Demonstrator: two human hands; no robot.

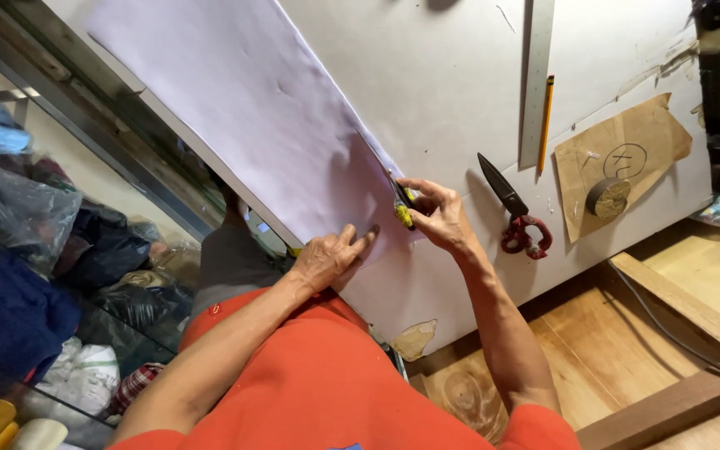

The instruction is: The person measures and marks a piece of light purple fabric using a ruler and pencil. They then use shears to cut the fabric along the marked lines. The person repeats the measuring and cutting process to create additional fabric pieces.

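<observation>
1. Left hand [327, 258] flat, fingers spread, pressing lilac fabric [268, 117] near its edge on white table [460, 67].
2. Right hand [439, 215] clamped on yellow-handled cutter [402, 207] at fabric's edge.
3. Fabric prob. thin, limp, shifts easily; hold beside cut.
4. Scissors [514, 212] just beyond, untouched.

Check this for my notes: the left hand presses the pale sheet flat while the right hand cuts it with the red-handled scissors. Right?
Not quite. In the head view, the red-handled scissors lie untouched on the table. The right hand works a small yellow-handled tool along the pale sheet, while the left hand presses it flat.
</observation>
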